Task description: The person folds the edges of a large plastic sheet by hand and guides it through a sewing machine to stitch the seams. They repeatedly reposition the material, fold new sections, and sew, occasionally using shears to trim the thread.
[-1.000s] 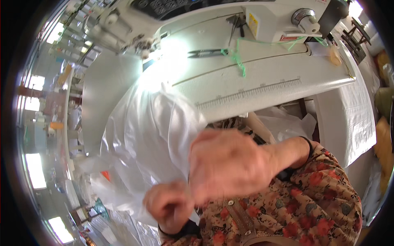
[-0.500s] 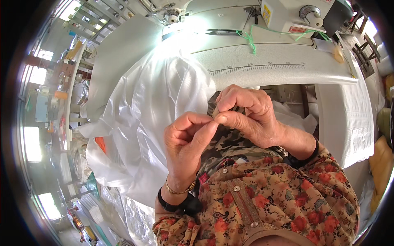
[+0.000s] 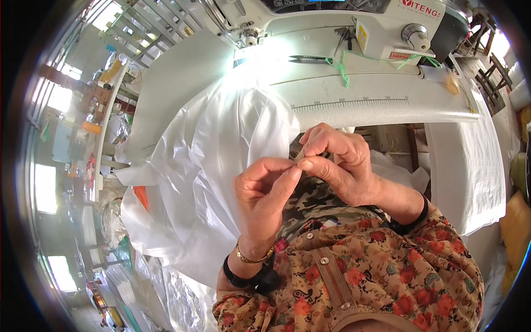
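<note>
My left hand (image 3: 264,191) and my right hand (image 3: 342,164) meet above my lap, fingertips touching. Both hands are closed in a pinch, thumb against finger. Whatever sits between the fingertips is too small or hidden to make out. Left of my hands, a large sheet of shiny white fabric (image 3: 193,160) hangs in folds from the sewing machine bed down past the table edge. Its upper end runs into the bright glare below the sewing machine's needle area (image 3: 250,40).
A ruler scale (image 3: 354,103) runs along the table's front edge. Tweezers (image 3: 310,59), green thread (image 3: 341,72) and small dark snips (image 3: 345,36) lie on the machine bed. More white material (image 3: 467,171) hangs at the right. A shelf with goods (image 3: 105,127) stands at the far left.
The view has shifted a little, so the machine and table sit slightly lower in the picture. My hands keep the same pinched pose, fingertips together.
</note>
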Motion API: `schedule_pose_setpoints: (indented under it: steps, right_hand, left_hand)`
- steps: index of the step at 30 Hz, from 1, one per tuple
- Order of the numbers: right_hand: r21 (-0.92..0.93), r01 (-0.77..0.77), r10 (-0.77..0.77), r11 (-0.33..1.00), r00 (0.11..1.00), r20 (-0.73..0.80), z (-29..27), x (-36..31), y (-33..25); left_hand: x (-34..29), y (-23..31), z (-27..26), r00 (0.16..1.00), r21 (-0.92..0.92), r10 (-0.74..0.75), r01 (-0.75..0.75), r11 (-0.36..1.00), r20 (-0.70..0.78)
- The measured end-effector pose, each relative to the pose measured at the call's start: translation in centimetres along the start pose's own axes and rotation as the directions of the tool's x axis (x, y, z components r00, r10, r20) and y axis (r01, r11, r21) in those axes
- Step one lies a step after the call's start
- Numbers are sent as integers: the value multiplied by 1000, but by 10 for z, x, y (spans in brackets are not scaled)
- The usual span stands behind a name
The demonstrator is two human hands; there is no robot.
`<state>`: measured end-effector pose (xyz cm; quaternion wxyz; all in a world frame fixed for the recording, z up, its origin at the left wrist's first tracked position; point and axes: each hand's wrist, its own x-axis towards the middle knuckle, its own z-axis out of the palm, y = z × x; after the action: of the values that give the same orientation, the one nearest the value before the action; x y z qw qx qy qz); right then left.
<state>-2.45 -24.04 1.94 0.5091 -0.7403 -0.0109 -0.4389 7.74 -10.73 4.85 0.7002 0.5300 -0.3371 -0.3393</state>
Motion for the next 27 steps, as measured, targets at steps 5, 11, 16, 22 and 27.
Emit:
schedule_pose_setpoints:
  steps: [5, 11, 16, 22, 27]
  right_hand:
    - [120, -94, 96, 988, 995, -16, 8, 6, 8]
    - [-152, -188, 182, 970, 982, -53, -13, 49, 63]
    - [-715, -150, 264, 683, 963, 50, -23, 106, 132]
    - [-939, -57, 518, 338, 845, 135, -18, 155, 164]
    - [-955, -103, 421, 279, 907, 25, -14, 165, 184]
  left_hand:
    - [-1, -3, -14, 996, 30, 55, -53, 998, -77]
    - [1, 11, -56, 713, 871, 680, -431, 235, 169]
    - [18, 40, -98, 594, 832, 760, -540, 132, 265]
    - [93, 52, -133, 727, 805, 685, -372, 463, -58]
    - [199, 35, -154, 899, 748, 438, -276, 604, -22]
